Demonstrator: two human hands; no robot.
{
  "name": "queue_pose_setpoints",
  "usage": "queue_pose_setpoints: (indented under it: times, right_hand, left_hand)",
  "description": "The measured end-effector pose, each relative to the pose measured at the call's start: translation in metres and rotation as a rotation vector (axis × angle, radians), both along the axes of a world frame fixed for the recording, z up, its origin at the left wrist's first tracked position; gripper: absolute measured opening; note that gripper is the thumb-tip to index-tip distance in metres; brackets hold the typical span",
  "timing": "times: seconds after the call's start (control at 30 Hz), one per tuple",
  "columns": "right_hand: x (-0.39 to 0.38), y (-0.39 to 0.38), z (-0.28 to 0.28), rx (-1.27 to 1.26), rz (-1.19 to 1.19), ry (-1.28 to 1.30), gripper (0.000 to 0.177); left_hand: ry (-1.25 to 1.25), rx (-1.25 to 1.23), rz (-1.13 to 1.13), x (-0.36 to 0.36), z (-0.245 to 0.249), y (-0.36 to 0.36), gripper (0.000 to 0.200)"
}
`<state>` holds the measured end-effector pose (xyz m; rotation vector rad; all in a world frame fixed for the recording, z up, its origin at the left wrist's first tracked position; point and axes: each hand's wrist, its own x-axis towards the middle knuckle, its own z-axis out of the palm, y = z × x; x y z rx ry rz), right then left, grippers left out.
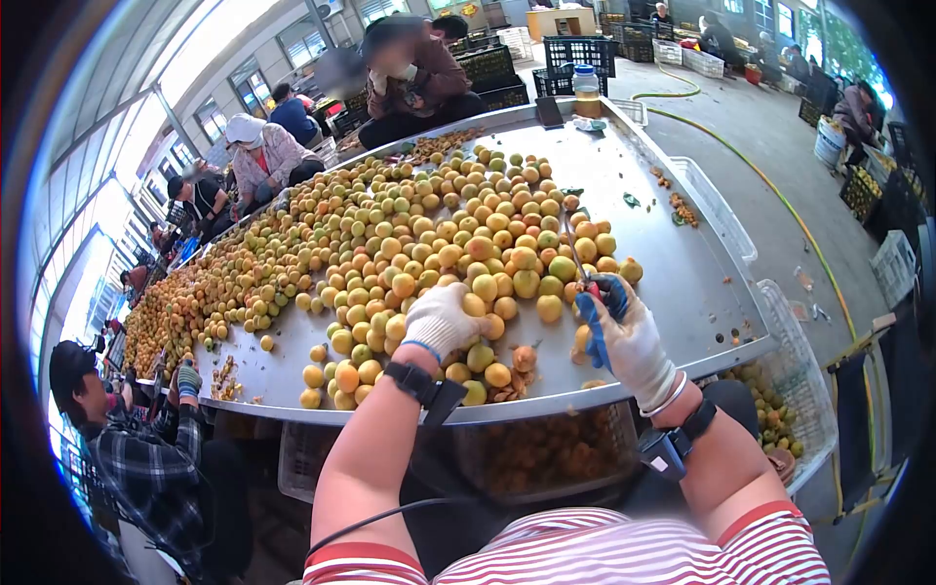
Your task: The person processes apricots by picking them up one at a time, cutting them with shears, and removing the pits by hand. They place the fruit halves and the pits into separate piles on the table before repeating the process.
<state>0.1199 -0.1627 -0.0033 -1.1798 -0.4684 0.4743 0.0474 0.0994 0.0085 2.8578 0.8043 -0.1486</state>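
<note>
My left hand [441, 320], in a white knit glove, reaches into the pile with its fingers curled round an orange-yellow fruit [475, 304]. The glove hides part of that fruit. In a white glove with blue fingers, my right hand [624, 336] is closed on the red handle of a thin metal tool [573, 242], whose shaft points up and away over the fruit. A broad pile of round yellow-orange fruit [429, 224], some greenish, covers the metal table [673, 292]. Brown scraps and peelings [515, 388] lie just below my left hand.
A translucent crate [819, 409] of fruit stands at the right; another [546, 453] sits under the table edge. A jar [586, 93] and a dark phone-like slab [549, 113] rest at the far corner. Other people [263, 161] sit round the table. A yellow-green hose [760, 175] crosses the floor.
</note>
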Motion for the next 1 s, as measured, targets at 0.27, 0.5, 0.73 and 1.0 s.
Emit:
queue_pose_setpoints:
  times: [0.27, 0.5, 0.73, 1.0]
  right_hand:
    - [-0.005, 0.003, 0.019, 0.044, 0.067, 0.079, 0.017]
    - [-0.01, -0.008, 0.029, 0.064, 0.139, -0.094, 0.024]
    - [-0.011, -0.004, 0.02, 0.043, 0.21, -0.007, 0.028]
    - [-0.013, 0.005, 0.033, -0.062, 0.229, 0.335, 0.035]
  left_hand:
    - [-0.724, -1.581, -0.196, -0.022, 0.04, -0.044, 0.072]
    - [-0.739, -1.915, -0.301, -0.02, 0.032, -0.073, 0.079]
    - [-0.782, -1.684, -0.238, -0.028, 0.027, -0.078, 0.079]
    - [-0.909, -0.548, -0.447, -0.033, 0.034, -0.095, 0.077]
